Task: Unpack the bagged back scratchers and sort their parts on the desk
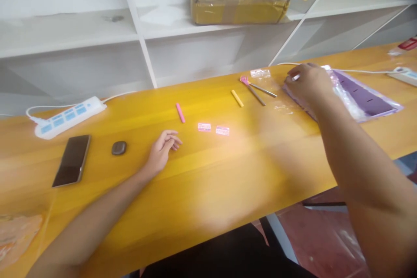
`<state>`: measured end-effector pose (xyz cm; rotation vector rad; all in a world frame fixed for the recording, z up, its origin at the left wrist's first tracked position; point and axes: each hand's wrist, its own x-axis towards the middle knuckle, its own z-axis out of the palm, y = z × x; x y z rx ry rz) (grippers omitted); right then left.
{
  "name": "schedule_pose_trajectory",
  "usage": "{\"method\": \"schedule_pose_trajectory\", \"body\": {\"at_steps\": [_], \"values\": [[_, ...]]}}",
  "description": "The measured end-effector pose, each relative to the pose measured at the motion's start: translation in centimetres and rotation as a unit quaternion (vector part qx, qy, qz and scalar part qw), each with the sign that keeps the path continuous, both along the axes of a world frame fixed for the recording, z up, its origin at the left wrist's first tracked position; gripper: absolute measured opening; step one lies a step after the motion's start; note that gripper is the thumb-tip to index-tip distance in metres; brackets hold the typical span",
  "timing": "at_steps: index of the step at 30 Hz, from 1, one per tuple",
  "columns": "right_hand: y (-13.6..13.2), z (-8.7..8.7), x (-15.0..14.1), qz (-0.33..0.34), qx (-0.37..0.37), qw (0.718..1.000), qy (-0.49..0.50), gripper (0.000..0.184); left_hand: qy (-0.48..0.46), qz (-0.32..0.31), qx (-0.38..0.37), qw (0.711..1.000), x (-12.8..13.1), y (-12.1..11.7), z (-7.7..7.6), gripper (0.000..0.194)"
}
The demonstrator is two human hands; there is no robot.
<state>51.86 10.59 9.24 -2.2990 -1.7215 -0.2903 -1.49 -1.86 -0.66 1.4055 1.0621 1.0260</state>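
Observation:
My left hand (164,150) rests on the tabletop with relaxed, slightly parted fingers and holds nothing. Just beyond it lies a pink stick (180,113), with two small pink-and-white printed labels (204,127) to its right. At the right, my right hand (309,83) pinches a small white piece (296,77) whose kind I cannot make out. Under and beside that hand is a flat purple case (365,93), partly covered by clear plastic wrapping (347,95). Left of the hand lie a yellow stick (237,98) and two thin metal rods (257,94) with a pink-and-orange end.
A white power strip (70,117), a dark phone (72,160) and a small dark rounded case (119,147) are on the left. A clear bag (260,74) lies near the back edge. Shelving behind carries a taped cardboard box (241,2). A white cable crosses the right rear.

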Motion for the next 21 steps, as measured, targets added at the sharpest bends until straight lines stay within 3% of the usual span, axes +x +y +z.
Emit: {"method": "schedule_pose_trajectory", "body": {"at_steps": [6,11,16,21], "values": [[3.5,-4.6,-2.0,0.018,-0.063,0.998,0.006,0.045,0.001,-0.003,-0.004,1.0,0.0,-0.1,0.0,0.022],[4.5,-8.3,-2.4,0.02,-0.122,0.992,0.014,0.039,-0.005,-0.012,-0.01,1.0,0.0,-0.2,0.0,0.022],[4.5,-9.2,-1.7,0.007,-0.077,0.997,0.002,0.047,0.002,-0.014,-0.015,1.0,0.0,-0.3,-0.1,0.024],[4.5,-9.1,-2.0,0.001,-0.131,0.991,-0.001,0.042,0.011,-0.014,-0.015,1.0,0.0,-0.5,-0.1,0.026]]}}
